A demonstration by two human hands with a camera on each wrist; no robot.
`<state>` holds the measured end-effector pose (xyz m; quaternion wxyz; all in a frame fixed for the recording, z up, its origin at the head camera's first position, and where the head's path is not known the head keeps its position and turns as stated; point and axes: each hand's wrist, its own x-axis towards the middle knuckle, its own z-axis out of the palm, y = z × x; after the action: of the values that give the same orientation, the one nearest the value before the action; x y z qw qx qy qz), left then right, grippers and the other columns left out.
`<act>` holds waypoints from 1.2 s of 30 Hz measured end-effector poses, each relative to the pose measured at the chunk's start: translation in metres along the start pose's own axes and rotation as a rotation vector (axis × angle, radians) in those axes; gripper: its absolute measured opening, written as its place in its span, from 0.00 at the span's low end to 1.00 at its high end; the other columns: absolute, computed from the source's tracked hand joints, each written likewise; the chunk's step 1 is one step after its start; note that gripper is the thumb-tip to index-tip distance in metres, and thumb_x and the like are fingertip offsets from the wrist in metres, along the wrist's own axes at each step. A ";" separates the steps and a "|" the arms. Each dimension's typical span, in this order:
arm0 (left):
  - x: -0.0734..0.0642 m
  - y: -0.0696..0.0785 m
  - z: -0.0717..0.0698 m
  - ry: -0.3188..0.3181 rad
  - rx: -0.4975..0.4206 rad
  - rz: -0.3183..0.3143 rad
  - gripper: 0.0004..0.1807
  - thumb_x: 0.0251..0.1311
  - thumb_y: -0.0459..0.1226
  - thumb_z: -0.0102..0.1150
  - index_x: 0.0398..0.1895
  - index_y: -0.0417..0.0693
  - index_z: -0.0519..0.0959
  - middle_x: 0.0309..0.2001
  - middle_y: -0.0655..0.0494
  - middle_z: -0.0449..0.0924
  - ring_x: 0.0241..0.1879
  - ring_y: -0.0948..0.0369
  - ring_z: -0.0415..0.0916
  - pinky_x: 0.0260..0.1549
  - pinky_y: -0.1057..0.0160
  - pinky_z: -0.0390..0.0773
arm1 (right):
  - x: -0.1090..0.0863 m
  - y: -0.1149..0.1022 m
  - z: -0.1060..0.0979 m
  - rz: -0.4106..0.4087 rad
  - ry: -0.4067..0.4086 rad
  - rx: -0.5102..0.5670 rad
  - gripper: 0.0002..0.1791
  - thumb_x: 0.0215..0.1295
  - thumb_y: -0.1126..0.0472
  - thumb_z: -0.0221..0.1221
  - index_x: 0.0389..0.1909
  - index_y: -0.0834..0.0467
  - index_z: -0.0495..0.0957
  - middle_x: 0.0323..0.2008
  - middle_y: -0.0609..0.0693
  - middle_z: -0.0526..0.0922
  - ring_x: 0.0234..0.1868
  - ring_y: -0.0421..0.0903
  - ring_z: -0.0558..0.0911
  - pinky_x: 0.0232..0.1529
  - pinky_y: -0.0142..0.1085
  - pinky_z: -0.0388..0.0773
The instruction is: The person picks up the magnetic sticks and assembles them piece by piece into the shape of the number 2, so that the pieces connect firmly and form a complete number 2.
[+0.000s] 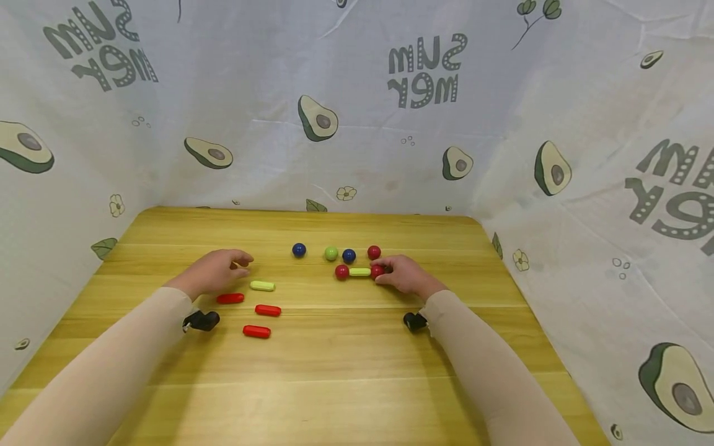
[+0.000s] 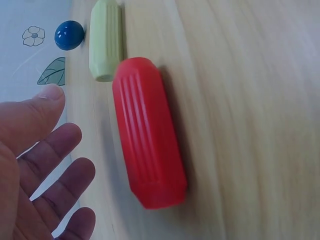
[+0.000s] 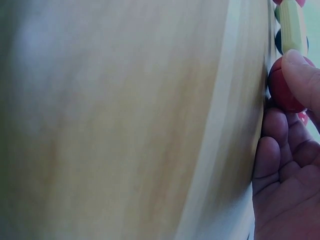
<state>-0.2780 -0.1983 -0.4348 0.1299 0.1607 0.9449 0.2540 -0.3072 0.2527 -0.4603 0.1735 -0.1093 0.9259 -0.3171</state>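
My right hand (image 1: 409, 275) pinches a red ball (image 1: 377, 271) between thumb and fingers, low over the table. That ball sits at the right end of a pale yellow-green rod (image 1: 359, 272), and another red ball (image 1: 342, 272) sits at the rod's left end. In the right wrist view the thumb lies on the held red ball (image 3: 282, 87), by the end of the ridged rod (image 3: 293, 27). My left hand (image 1: 214, 272) hovers with loosely bent fingers and holds nothing. Nearest to it are a red ridged rod (image 2: 149, 135) and a second yellow-green rod (image 2: 105, 42).
Behind the joined piece lie a red ball (image 1: 374, 252), two blue balls (image 1: 349, 256) and a green ball (image 1: 331, 253). Two more red rods (image 1: 268, 310) lie left of centre. A printed cloth (image 1: 251, 74) surrounds the wooden table (image 1: 346, 384) at the back and sides.
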 end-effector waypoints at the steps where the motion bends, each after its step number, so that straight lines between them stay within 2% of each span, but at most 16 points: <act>1: -0.001 0.000 -0.001 -0.003 -0.001 -0.001 0.23 0.78 0.40 0.57 0.69 0.37 0.75 0.65 0.38 0.80 0.64 0.39 0.77 0.65 0.37 0.75 | 0.000 0.000 0.000 0.000 0.001 0.000 0.25 0.72 0.56 0.67 0.68 0.53 0.80 0.59 0.57 0.83 0.56 0.52 0.78 0.67 0.50 0.74; 9: -0.007 -0.002 0.001 -0.027 -0.030 -0.017 0.23 0.78 0.41 0.57 0.70 0.38 0.75 0.66 0.39 0.80 0.64 0.40 0.77 0.65 0.38 0.75 | 0.001 0.001 0.001 -0.006 0.001 -0.004 0.24 0.72 0.56 0.67 0.67 0.52 0.81 0.58 0.57 0.83 0.56 0.52 0.78 0.66 0.50 0.74; 17: -0.009 -0.006 0.004 -0.019 -0.060 -0.006 0.23 0.77 0.41 0.59 0.69 0.39 0.76 0.66 0.40 0.80 0.63 0.42 0.78 0.64 0.39 0.76 | 0.001 -0.001 0.001 -0.009 0.004 -0.011 0.25 0.72 0.57 0.67 0.68 0.53 0.80 0.58 0.57 0.83 0.56 0.52 0.78 0.66 0.50 0.74; 25: -0.014 0.000 0.009 -0.020 -0.073 -0.006 0.22 0.76 0.42 0.60 0.67 0.43 0.79 0.64 0.41 0.81 0.60 0.45 0.80 0.59 0.43 0.79 | 0.005 -0.005 0.003 -0.020 -0.010 -0.031 0.25 0.71 0.54 0.69 0.67 0.53 0.81 0.58 0.57 0.84 0.55 0.52 0.79 0.67 0.52 0.73; 30: -0.012 0.002 0.014 -0.015 -0.064 0.008 0.21 0.74 0.41 0.62 0.65 0.43 0.81 0.60 0.41 0.84 0.57 0.46 0.81 0.57 0.44 0.80 | 0.008 -0.008 0.005 -0.025 -0.010 -0.034 0.26 0.70 0.54 0.69 0.67 0.54 0.81 0.60 0.57 0.83 0.57 0.54 0.79 0.70 0.53 0.72; 36: -0.010 0.001 0.019 -0.024 -0.060 -0.012 0.21 0.74 0.41 0.63 0.65 0.44 0.81 0.59 0.42 0.85 0.58 0.47 0.81 0.59 0.43 0.79 | 0.013 -0.014 0.010 -0.049 -0.009 -0.055 0.26 0.70 0.55 0.69 0.68 0.54 0.80 0.61 0.58 0.83 0.60 0.56 0.78 0.71 0.54 0.70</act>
<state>-0.2623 -0.1930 -0.4489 0.1477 0.1540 0.9362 0.2794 -0.3137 0.2326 -0.4622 0.1669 -0.1384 0.9305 -0.2952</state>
